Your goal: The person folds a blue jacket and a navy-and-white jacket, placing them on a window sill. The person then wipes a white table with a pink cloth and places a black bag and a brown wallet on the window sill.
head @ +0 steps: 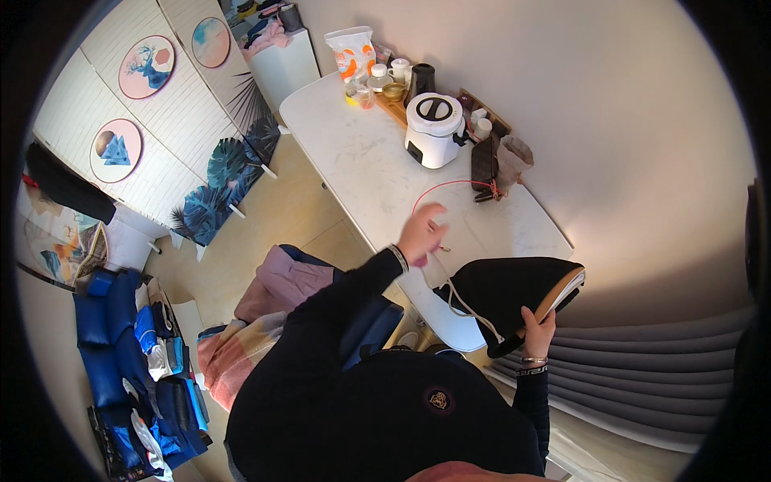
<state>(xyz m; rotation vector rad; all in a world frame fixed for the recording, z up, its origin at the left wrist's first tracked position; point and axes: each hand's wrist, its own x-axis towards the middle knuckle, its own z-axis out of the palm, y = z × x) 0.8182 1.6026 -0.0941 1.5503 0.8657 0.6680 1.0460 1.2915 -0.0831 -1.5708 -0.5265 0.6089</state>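
My right hand (536,330) grips the lower right edge of a black fabric drawstring bag (506,286) and a tan-covered book (563,292) whose white page edges show at the bag's right end. A pale cord (462,304) hangs loose across the bag's left side and runs up towards my left hand (424,234). That hand is over the table's near edge, its fingers curled and slightly blurred; whether it holds the cord cannot be told. Behind it a thin red cable (446,184) curves over the white marbled table (361,162), and a small metal tip shows beside the fingers.
A white rice cooker (433,129) stands further back, near a dark kettle (423,78), jars and a plastic bag (351,54). Brown pouches (485,159) lie at the wall side. A chair draped with a blanket (241,355) is at left; grey curtains (650,361) hang at right.
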